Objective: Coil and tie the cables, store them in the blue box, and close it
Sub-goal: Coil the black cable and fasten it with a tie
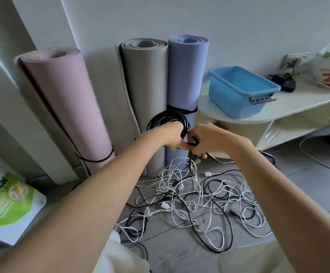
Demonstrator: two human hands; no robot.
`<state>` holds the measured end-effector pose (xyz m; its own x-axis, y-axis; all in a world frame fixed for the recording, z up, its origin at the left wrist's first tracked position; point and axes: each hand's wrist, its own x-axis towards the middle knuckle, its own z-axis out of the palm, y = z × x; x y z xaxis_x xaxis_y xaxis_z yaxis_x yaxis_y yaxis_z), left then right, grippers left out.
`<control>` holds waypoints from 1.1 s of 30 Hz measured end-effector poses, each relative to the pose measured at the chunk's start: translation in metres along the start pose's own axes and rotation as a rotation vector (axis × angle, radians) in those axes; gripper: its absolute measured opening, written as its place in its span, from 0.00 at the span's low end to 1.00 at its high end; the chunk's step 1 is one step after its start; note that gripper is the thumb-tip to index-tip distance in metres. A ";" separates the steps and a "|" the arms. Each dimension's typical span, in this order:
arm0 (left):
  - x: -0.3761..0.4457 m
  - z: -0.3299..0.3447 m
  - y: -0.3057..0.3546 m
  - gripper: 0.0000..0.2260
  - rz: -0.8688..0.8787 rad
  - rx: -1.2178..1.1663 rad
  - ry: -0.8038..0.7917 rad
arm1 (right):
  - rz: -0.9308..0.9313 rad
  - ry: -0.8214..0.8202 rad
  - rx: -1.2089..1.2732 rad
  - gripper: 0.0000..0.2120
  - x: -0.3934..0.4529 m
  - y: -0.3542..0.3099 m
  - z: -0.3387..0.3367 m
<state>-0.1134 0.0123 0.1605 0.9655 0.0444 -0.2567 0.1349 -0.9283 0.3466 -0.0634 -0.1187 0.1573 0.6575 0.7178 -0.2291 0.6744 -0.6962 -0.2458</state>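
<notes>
In the middle of the frame the left hand (172, 134) grips a coil of thick black cable (167, 120), its fingers curled round the glossy round loops that rise above the knuckles. Just beside it, touching, the right hand (207, 138) pinches the loose end of the same black cable, fingers bent tight around it while a short length hangs straight down below the two hands. Under them, in the lower centre, a loose tangle of cables (195, 198) sprawls over the grey tiled floor (307, 182): thin white cords in looping curls, thicker black ones in wide arcs, with several small white plugs among them. To the upper right, the blue box (241, 91) sits open on a pale cream shelf unit (298, 109) with a rounded end; the box is smooth rectangular plastic with a dark grey latch handle on its near short side. Behind the hands three rolled mats stand upright against the wall: a pink mat (67, 107) on the left, a grey mat (146, 91), and a lavender mat (185, 75), all with a fine matte texture and dark straps. A green and white printed bag (8, 203) lies at the lower left.
</notes>
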 end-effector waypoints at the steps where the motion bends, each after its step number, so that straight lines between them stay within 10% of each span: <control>1: -0.001 0.002 -0.002 0.12 -0.029 0.085 0.077 | 0.000 -0.058 0.083 0.09 -0.001 0.001 -0.001; 12: -0.005 0.016 -0.044 0.14 -0.240 0.244 0.011 | 0.064 0.723 0.282 0.15 -0.001 0.028 -0.013; 18: -0.012 0.014 -0.055 0.14 -0.187 -0.456 -0.241 | 0.140 0.905 0.289 0.16 -0.002 0.031 -0.024; 23: -0.016 -0.009 -0.050 0.13 -0.066 -1.069 -0.492 | 0.532 0.459 0.196 0.19 -0.012 0.071 -0.019; 28: -0.013 -0.011 -0.037 0.16 -0.040 -1.025 -0.539 | -0.056 0.309 0.530 0.25 -0.016 0.011 -0.028; 33: -0.019 -0.020 -0.019 0.15 0.035 -0.968 -0.590 | -0.262 0.184 0.266 0.30 -0.013 -0.009 -0.016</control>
<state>-0.1301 0.0361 0.1769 0.7509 -0.3944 -0.5297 0.4731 -0.2385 0.8481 -0.0723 -0.1215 0.1777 0.5407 0.8403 0.0395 0.7322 -0.4469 -0.5140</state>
